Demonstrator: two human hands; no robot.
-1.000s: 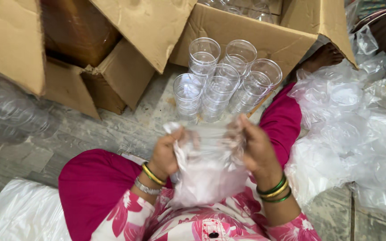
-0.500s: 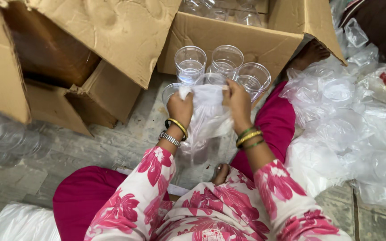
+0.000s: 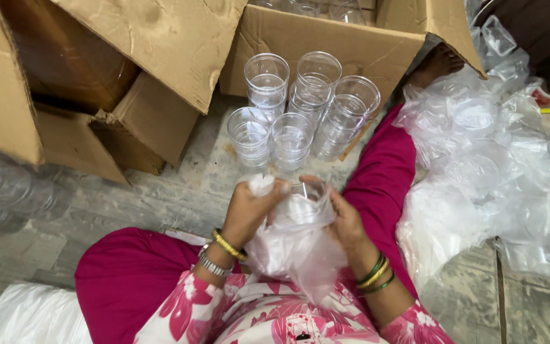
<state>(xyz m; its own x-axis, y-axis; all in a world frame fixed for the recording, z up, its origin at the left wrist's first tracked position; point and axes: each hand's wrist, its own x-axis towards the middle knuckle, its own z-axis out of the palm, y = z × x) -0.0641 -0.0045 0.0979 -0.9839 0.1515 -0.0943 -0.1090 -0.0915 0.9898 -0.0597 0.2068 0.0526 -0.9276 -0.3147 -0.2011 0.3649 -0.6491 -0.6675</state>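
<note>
Clear plastic cup [image 3: 305, 194] sits between both hands over the lap, half inside a thin plastic bag [image 3: 294, 248]; left hand [image 3: 249, 210] grips the bag's mouth, right hand [image 3: 345, 223] closes on its side. Unbagged cups [image 3: 294, 105] stand grouped on the floor [image 3: 179, 191] ahead; loose bags [image 3: 498, 165] lie heaped to the right.

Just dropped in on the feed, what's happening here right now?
A person sits on the floor with both hands on a clear plastic bag that has a clear jar in its mouth. The left hand pinches the bag's top edge and the right hand grips its other side. Just ahead, a cluster of empty clear jars stands on the floor beside open cardboard boxes. A heap of loose plastic bags lies to the right.
</note>
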